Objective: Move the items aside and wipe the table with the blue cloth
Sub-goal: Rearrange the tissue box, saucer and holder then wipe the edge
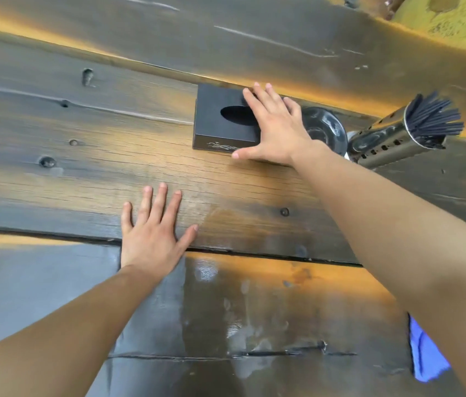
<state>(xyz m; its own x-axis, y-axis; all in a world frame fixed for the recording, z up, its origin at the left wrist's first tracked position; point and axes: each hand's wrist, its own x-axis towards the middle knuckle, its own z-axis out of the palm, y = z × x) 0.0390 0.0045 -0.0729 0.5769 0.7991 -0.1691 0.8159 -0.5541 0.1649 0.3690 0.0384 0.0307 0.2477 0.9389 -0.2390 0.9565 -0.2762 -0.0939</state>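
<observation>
The right hand point(273, 130) is lying wide on the box point(220, 118), risking pushing the bowl point(326, 130) behind the grip into the holder point(383, 141).

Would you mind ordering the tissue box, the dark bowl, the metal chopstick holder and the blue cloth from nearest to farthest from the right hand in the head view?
From the right hand:
1. Tissue box: under its fingers, touching.
2. Dark bowl: just right of the wrist.
3. Metal chopstick holder: further right, beyond the bowl.
4. Blue cloth: near edge, lower right, farthest.
</observation>
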